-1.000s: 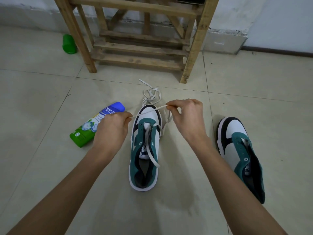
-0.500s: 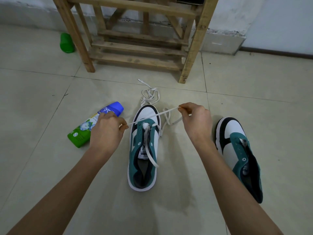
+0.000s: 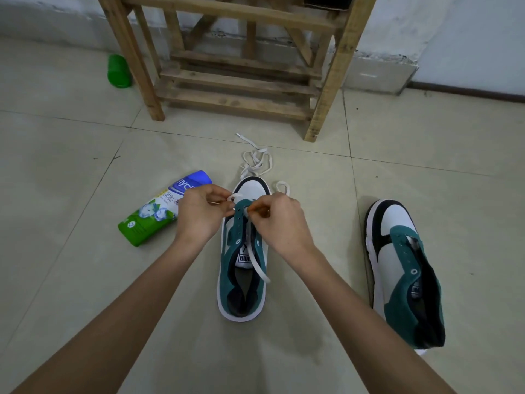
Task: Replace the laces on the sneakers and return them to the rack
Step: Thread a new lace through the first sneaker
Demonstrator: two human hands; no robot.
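Left hand (image 3: 201,214) and right hand (image 3: 279,220) each pinched the limp, light lace (image 3: 260,273) at the sneaker's (image 3: 244,294) front eyelets; probably best gripped near its tip.

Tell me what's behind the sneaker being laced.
Loose white lace lies heaped past its toe, the rack farther back. The left hand and right hand cover the front eyelets, so whether it feeds in there is hidden.

The single wide-angle view looked from the person's head, forward and steeply down at the tiled floor (image 3: 71,280). It sat close above the left arm (image 3: 113,322), which entered from 7 o'clock, and the right arm (image 3: 355,308), from 5 o'clock. The wooden rack (image 3: 238,82) stood farther off at 12 o'clock.
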